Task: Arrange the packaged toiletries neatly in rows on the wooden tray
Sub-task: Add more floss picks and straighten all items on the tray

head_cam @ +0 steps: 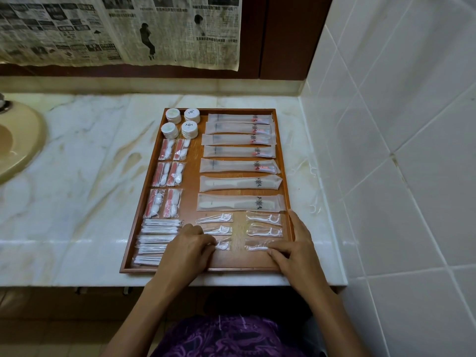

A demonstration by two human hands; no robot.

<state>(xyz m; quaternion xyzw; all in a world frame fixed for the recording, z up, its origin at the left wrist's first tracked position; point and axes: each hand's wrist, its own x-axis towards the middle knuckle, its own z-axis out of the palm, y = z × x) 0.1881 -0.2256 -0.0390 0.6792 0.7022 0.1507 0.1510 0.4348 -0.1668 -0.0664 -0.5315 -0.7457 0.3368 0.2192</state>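
Note:
The wooden tray [192, 191] lies on a marble counter, filled with rows of packets. Round white soaps [181, 123] sit at its far left corner, toothbrush packets [238, 140] and comb packets [240, 202] run down the right side, red-and-white kits [168, 173] down the left, cotton swab packets [157, 238] at the near left. Floss pick packets [264, 219] form two short columns at the near right. My left hand [186, 249] rests with curled fingertips on the nearest left floss packet [222, 245]. My right hand [293, 244] presses its fingertips on the nearest right floss packet [257, 246].
A beige sink basin [18, 145] is set into the counter at the left. Tiled wall [386, 150] rises on the right, close to the tray. Newspaper [116, 29] hangs over the back wall. Loose floss picks [314, 202] lie on the counter between tray and wall.

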